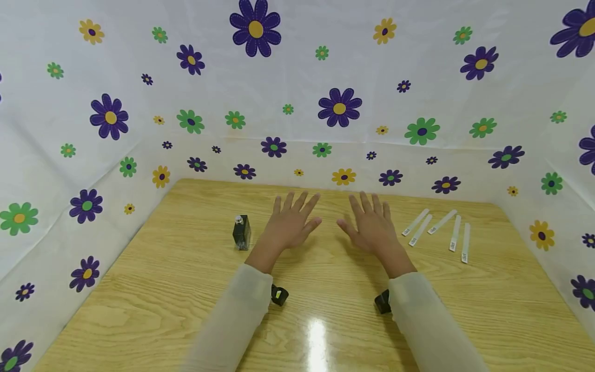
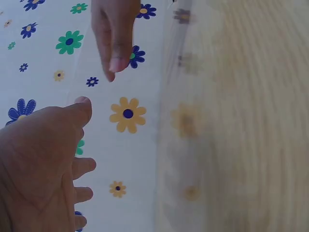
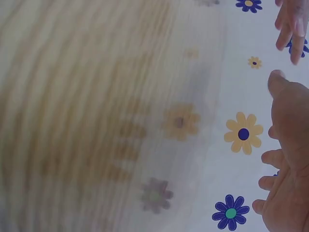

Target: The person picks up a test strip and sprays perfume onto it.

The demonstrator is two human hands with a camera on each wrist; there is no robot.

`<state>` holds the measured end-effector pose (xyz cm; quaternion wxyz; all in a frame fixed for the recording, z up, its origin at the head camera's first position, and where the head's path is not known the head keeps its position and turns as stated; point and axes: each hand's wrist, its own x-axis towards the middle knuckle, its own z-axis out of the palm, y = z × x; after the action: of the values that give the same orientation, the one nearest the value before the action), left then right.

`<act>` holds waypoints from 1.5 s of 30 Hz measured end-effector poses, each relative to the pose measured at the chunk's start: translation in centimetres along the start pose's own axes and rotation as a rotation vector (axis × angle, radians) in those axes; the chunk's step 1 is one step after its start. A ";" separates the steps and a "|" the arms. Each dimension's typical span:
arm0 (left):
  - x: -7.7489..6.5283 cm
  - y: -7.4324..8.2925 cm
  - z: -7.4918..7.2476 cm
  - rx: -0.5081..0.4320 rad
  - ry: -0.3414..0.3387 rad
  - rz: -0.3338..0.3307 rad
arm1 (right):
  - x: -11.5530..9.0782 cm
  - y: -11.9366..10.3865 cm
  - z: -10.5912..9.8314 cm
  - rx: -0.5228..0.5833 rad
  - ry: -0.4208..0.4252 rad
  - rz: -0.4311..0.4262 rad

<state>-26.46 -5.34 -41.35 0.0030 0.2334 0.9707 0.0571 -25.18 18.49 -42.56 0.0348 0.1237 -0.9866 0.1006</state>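
Observation:
Both hands hover side by side over the middle of a wooden table (image 1: 186,289), palms down, fingers spread and straight, holding nothing. My left hand (image 1: 292,219) is nearest a small dark glass bottle (image 1: 241,232) with a silver cap, standing upright just to its left. My right hand (image 1: 369,221) is nearest several white paper strips (image 1: 439,227) lying fanned out on the table to its right. In the left wrist view the left hand (image 2: 43,159) shows open, with the other hand's fingers (image 2: 113,34) above it. The right wrist view shows the right hand (image 3: 289,159) open too.
White cloth printed with purple, green and yellow flowers (image 1: 339,107) walls the table at the back and both sides. Light sleeves cover both forearms, each with a small dark wrist camera (image 1: 279,294) strapped beneath. A glare spot lies on the near table.

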 end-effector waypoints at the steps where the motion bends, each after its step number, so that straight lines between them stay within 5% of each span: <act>1: -0.1 -0.2 -0.3 0.009 0.003 -0.003 | 0.0 0.1 -0.1 -0.002 0.002 0.002; 9: -1.2 -2.5 -3.0 0.051 0.023 -0.004 | 0.1 0.7 -0.9 -0.015 -0.005 0.024; 20: -3.3 -6.6 -4.6 0.019 0.054 -0.025 | -0.1 2.7 -2.3 -0.057 0.013 0.034; 35: -5.7 -11.9 -4.3 -0.048 0.068 0.020 | -2.3 6.9 -4.6 -0.054 -0.008 0.095; 45: -7.4 -14.0 -4.1 -0.076 0.042 0.015 | -4.1 10.2 -5.6 -0.039 -0.010 0.126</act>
<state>-26.33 -21.58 -38.99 -0.0088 0.2394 0.9659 0.0987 -23.57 30.33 -39.44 0.0257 0.0612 -0.9943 0.0829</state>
